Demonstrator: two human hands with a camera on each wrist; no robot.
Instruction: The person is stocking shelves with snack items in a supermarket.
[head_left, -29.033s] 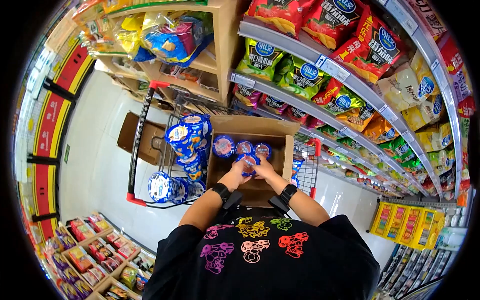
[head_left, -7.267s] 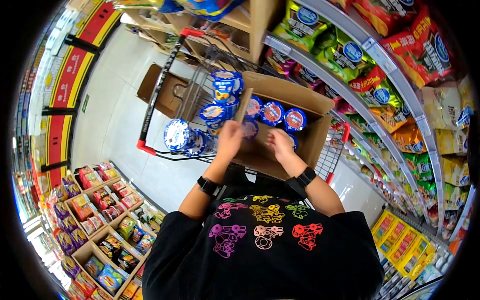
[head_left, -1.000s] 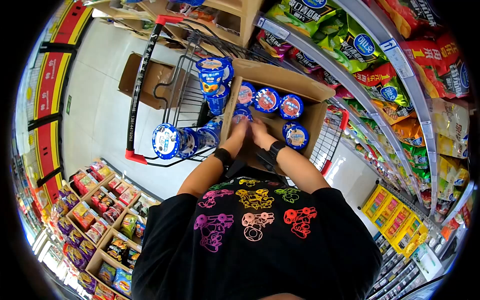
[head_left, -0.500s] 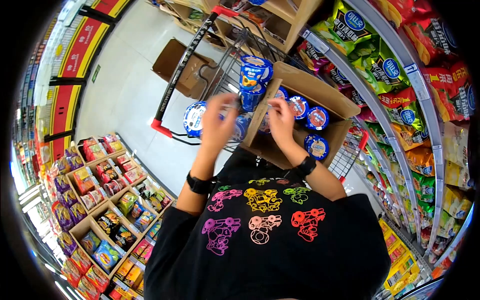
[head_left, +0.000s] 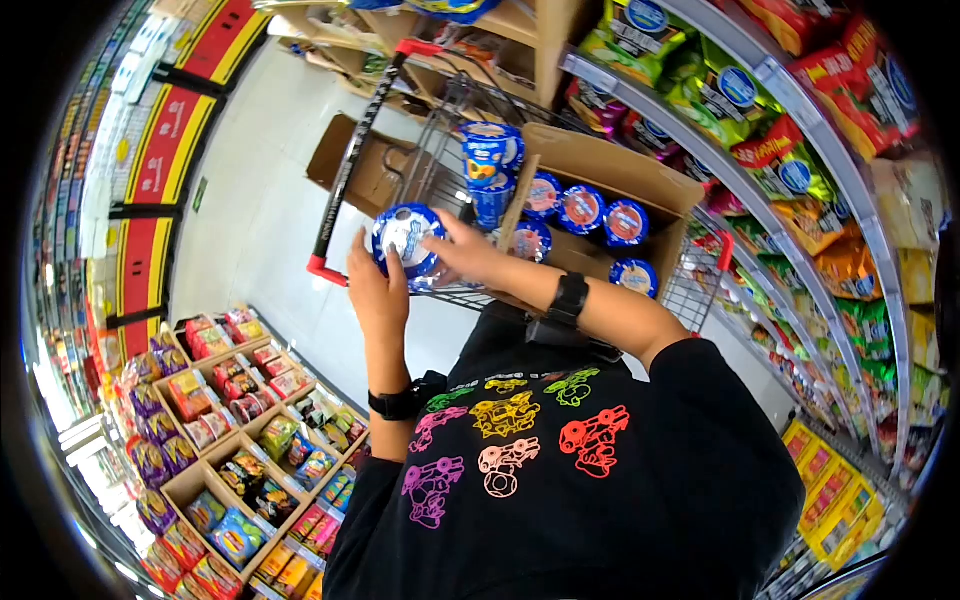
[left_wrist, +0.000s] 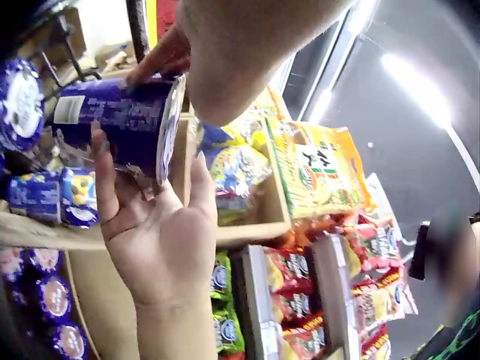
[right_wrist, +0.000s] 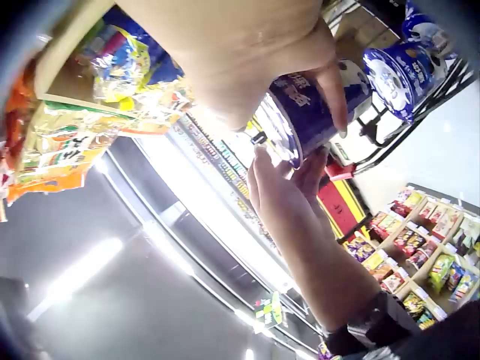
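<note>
Both hands hold a blue snack cup (head_left: pixel 408 240) with a white-centred lid, above the cart's handle end. My left hand (head_left: pixel 380 285) grips its near left side, one finger lying over the lid. My right hand (head_left: pixel 465 250) reaches across from the right and grips the opposite side. In the left wrist view, the cup (left_wrist: pixel 112 120) lies sideways between the hands, its barcode showing. From the right wrist, the right fingers wrap over the cup (right_wrist: pixel 315 105) and the left hand (right_wrist: pixel 285 187) supports it from below. Several blue cups with reddish lids (head_left: pixel 580 208) stand in the cardboard box (head_left: pixel 640 175).
The box sits in a wire shopping cart with a black handle (head_left: pixel 352 170). Stacked blue cups (head_left: pixel 487 175) stand between box and handle. Another carton (head_left: pixel 350 165) is on the floor beyond. Shelves of chip bags (head_left: pixel 715 95) line the right; snack bins (head_left: pixel 245 400) are lower left.
Both hands have come out of the box and moved left to the handle end, where they now hold a white-lidded cup. The cup they touched earlier remains in the box.
</note>
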